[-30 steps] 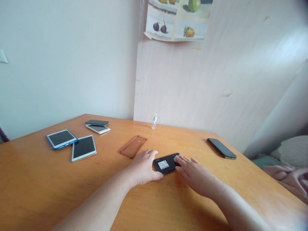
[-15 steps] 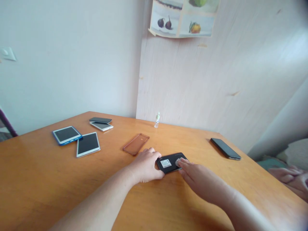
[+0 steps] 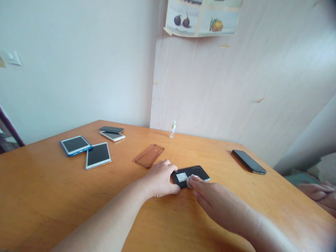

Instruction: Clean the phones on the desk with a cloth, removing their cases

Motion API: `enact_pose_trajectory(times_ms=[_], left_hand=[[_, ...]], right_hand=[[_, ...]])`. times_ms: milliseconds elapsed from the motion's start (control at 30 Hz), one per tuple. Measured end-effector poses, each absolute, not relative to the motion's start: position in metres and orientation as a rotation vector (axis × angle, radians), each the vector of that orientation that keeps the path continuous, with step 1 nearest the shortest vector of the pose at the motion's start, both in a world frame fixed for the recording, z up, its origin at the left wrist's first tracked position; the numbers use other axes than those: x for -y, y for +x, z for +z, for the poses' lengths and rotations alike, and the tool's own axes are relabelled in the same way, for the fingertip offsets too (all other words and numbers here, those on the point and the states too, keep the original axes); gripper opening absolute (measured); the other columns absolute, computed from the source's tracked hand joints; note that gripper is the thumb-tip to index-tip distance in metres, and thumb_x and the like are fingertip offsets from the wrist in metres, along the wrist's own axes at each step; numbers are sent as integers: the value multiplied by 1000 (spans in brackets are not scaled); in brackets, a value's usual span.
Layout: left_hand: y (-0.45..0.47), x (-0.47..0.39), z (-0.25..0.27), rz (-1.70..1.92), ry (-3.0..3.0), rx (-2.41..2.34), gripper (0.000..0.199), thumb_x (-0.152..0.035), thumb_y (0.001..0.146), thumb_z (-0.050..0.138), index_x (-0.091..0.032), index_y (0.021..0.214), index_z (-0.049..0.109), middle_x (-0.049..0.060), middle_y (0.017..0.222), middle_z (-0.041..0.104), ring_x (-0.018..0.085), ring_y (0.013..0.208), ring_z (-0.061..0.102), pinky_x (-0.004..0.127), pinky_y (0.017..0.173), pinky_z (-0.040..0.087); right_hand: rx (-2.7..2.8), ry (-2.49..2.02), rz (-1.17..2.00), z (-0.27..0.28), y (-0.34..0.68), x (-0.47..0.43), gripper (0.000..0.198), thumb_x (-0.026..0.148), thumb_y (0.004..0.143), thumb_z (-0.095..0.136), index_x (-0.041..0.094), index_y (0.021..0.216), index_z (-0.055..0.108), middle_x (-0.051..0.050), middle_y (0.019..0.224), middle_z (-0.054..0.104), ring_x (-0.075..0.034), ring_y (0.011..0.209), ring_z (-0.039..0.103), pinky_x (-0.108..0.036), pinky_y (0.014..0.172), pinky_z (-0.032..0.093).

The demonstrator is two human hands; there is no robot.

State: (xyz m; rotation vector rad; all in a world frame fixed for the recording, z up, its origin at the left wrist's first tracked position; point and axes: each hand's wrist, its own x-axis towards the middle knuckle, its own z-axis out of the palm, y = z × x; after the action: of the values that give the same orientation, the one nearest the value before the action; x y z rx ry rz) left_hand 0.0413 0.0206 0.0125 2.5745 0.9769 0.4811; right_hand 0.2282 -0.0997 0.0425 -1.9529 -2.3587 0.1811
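Observation:
A black smartphone (image 3: pixel 201 171) lies back side up on the table, with a white label (image 3: pixel 181 177) on its back. My left hand (image 3: pixel 162 178) grips the phone's left end between thumb and fingers. Under the fingertips of my right hand (image 3: pixel 210 194) is a small crumpled white wipe (image 3: pixel 189 181), pressed on the phone's back beside the label. Just beyond my left hand rests a brown phone case (image 3: pixel 150 156), its hollow side up.
On the wooden table (image 3: pixel 126 210) stand a small spray bottle (image 3: pixel 172 130), a blue-cased tablet (image 3: pixel 76 145) overlapping a white tablet (image 3: pixel 98 155), a dark phone (image 3: pixel 111 129) on a white phone (image 3: pixel 112 135), and another dark phone (image 3: pixel 249 161) at right. Another person's hands (image 3: pixel 319 192) show beyond the right edge.
My right hand has slid the wipe left across the phone's back, toward the label. My left hand keeps its grip. The view has shifted slightly.

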Motion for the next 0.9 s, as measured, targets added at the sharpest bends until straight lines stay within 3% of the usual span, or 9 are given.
enact_pose_trajectory(times_ms=[200,400,667,900], left_hand=[[42,-21,11,474,2584,-983,47,-45,63,72,-27,106,65,5,100,59,26,97,58,33,85,49],[42,-20,14,465,2568,-983,40,-47,67,69,-27,101,66,6,100,59,26,96,59,33,85,48],[42,-20,12,472,2594,-982,47,-45,63,70,-25,105,64,6,102,60,27,98,59,35,87,49],[44,-21,6,523,2584,-1025,66,-48,64,68,-18,121,54,12,114,61,31,107,57,39,92,47]], right_hand=[[2198,-2168,67,37,248,89,44,23,94,35,14,133,54,-15,131,61,-29,115,62,-44,97,49],[2454,-1672,281,43,219,98,46,30,98,34,26,143,45,-4,149,45,-20,136,43,-38,112,35],[2171,-2022,86,24,257,70,42,34,100,31,19,128,58,-11,136,58,-26,122,57,-55,112,29],[2423,-1656,241,27,219,80,45,40,102,28,31,142,45,-3,147,47,-22,137,40,-51,118,18]])
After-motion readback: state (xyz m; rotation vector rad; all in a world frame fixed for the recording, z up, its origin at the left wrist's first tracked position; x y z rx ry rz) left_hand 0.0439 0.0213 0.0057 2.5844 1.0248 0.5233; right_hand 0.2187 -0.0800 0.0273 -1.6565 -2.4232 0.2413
